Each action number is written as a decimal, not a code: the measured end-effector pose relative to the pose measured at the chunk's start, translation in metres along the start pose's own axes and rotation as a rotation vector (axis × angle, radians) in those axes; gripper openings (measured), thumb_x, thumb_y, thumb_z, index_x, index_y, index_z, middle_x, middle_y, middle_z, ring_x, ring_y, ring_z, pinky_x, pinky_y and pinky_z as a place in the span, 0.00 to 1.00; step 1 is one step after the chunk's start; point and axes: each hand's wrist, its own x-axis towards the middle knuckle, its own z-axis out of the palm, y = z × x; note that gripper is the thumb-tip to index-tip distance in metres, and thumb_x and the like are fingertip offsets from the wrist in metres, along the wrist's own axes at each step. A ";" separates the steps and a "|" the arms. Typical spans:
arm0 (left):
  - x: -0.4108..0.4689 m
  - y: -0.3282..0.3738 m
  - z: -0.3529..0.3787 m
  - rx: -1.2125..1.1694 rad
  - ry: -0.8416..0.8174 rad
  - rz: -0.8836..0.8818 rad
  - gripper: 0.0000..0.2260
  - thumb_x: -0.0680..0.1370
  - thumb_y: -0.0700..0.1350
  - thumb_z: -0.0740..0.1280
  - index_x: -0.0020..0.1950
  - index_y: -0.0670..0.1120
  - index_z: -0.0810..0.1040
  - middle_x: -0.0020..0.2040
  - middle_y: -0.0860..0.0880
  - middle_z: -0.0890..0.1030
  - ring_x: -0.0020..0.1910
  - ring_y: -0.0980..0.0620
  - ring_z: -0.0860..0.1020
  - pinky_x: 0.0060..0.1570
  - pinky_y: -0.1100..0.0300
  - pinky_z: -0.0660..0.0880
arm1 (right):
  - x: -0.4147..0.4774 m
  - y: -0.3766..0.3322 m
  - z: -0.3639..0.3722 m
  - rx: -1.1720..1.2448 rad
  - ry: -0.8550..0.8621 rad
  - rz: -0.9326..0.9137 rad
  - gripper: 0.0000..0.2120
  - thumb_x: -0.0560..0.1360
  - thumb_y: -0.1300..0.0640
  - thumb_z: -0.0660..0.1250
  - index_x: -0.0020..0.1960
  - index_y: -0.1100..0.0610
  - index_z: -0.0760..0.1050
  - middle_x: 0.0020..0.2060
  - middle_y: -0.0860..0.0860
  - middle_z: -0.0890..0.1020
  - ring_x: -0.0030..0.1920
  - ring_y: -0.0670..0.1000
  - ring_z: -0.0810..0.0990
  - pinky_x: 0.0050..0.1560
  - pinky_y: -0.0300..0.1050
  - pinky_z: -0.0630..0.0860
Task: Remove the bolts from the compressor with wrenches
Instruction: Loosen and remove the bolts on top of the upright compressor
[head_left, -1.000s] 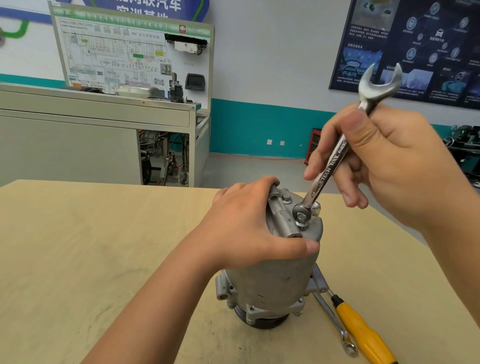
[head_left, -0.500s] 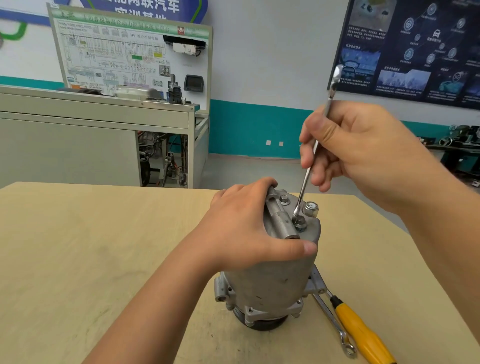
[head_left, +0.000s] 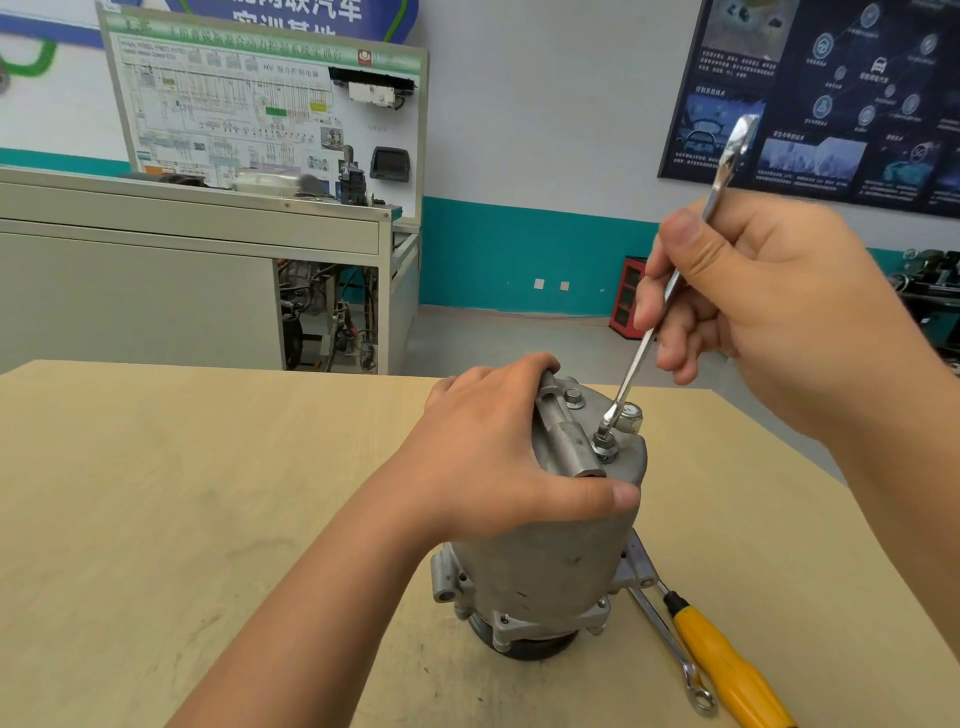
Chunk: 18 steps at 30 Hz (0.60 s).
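Grey cast compressor (head_left: 545, 561): stands upright on its pulley end at the near middle of the table (head_left: 156, 493), directly in front of you.
Your left hand (head_left: 493, 457): lies over the top left of the compressor. The fingers curl over the far edge and the thumb presses along the near rim, so you are grasping the housing.
Your right hand (head_left: 779, 312): raised above and to the right of the compressor. The thumb and curled fingers pinch the shaft of the wrench.
Wrench (head_left: 631, 374): seen almost edge-on and steeply tilted. Its upper end points up and to the right, and its lower end sits on the near bolt.
Near bolt (head_left: 605, 447): on the top face, toward its near right side, with a washer under the head. You cannot tell how far it is unscrewed.
Far bolt (head_left: 573, 399): further back on the top face, just beside your left fingertips, with no tool on it.
Round cap (head_left: 631, 415): on the top face, just right of the wrench's lower end.
Spare wrench (head_left: 665, 639): flat on the table to the near right of the compressor base, ring end toward you.
Screwdriver (head_left: 727, 670): yellow handle, lying just right of the spare wrench and alongside it.
Background: grey cabinet (head_left: 156, 260) and wiring board (head_left: 260, 104) at far left, dark poster (head_left: 831, 93) at far right.
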 end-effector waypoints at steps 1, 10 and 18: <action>0.000 0.000 0.000 0.000 0.001 0.002 0.47 0.57 0.75 0.61 0.72 0.56 0.58 0.56 0.61 0.65 0.56 0.58 0.64 0.60 0.56 0.63 | 0.000 0.001 -0.001 0.018 0.004 0.006 0.13 0.71 0.49 0.59 0.39 0.59 0.70 0.25 0.52 0.78 0.20 0.48 0.75 0.20 0.38 0.71; 0.000 0.000 0.001 -0.001 0.000 0.001 0.46 0.57 0.75 0.61 0.72 0.57 0.57 0.55 0.62 0.64 0.55 0.59 0.63 0.60 0.57 0.63 | -0.002 0.008 -0.005 0.117 0.015 0.048 0.13 0.70 0.48 0.59 0.39 0.59 0.69 0.25 0.51 0.78 0.20 0.47 0.73 0.19 0.37 0.69; 0.001 -0.001 0.001 -0.002 -0.004 -0.001 0.46 0.57 0.75 0.61 0.72 0.57 0.58 0.56 0.62 0.65 0.56 0.58 0.64 0.61 0.56 0.63 | -0.001 0.007 -0.006 0.112 0.001 0.024 0.13 0.70 0.47 0.59 0.39 0.58 0.69 0.25 0.51 0.78 0.20 0.47 0.73 0.19 0.36 0.69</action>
